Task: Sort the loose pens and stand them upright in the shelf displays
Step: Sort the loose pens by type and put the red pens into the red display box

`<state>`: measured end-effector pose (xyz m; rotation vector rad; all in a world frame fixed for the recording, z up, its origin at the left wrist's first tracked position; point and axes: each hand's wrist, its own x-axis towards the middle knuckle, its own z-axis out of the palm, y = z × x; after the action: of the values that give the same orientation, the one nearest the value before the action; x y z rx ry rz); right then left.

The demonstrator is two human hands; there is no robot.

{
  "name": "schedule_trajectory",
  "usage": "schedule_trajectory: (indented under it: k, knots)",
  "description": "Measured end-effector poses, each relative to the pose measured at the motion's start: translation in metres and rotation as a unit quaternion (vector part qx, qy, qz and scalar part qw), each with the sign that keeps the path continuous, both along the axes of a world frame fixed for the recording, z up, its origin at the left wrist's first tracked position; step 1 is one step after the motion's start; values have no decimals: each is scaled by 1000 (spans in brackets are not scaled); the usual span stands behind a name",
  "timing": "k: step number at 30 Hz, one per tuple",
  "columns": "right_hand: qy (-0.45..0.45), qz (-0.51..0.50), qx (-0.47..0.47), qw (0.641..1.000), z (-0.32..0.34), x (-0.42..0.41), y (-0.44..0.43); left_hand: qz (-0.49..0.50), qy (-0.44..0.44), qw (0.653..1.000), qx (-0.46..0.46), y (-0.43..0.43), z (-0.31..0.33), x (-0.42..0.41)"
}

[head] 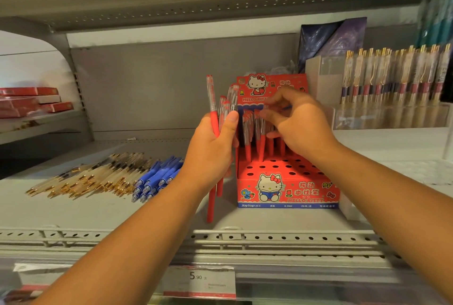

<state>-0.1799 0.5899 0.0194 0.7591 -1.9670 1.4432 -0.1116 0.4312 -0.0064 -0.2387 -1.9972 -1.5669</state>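
Note:
My left hand (pixel 210 150) grips a bunch of red pens (pixel 212 118) upright, just left of a red cartoon-cat display box (pixel 286 189) with a perforated top. Several red pens (pixel 255 138) stand in the box's back holes. My right hand (pixel 296 123) hovers over those standing pens with its fingers curled among their tops; whether it pinches one is unclear. On the shelf to the left lie loose blue pens (pixel 157 179) and a pile of clear gold-trimmed pens (pixel 93 177).
A clear acrylic display (pixel 392 113) at the right holds upright gold-clip pens (pixel 397 76). A dark blue folded card (pixel 331 39) stands behind the red box. The perforated shelf rail (pixel 269 238) runs along the front, with a price tag (pixel 198 280) below. Red boxes (pixel 31 101) sit far left.

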Motion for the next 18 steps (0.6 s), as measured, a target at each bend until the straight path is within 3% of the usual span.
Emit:
schedule_trajectory:
  k: [3, 7, 11, 14, 18]
  knots:
    - [-12, 6, 18, 1000, 0, -2, 1, -7, -3, 1000, -3, 0, 0, 0]
    - [-26, -13, 115, 993, -5, -6, 1, -16, -4, 1000, -3, 1, -1, 0]
    - [33, -65, 147, 986, -5, -3, 2, -24, -6, 1000, -2, 1, -1, 0]
    - [57, -70, 109, 990, 0, 3, 0, -33, -2, 999, -15, 1, -1, 2]
    - [21, 92, -7, 995, 7, 13, -4, -69, -5, 998, -9, 4, -2, 5]
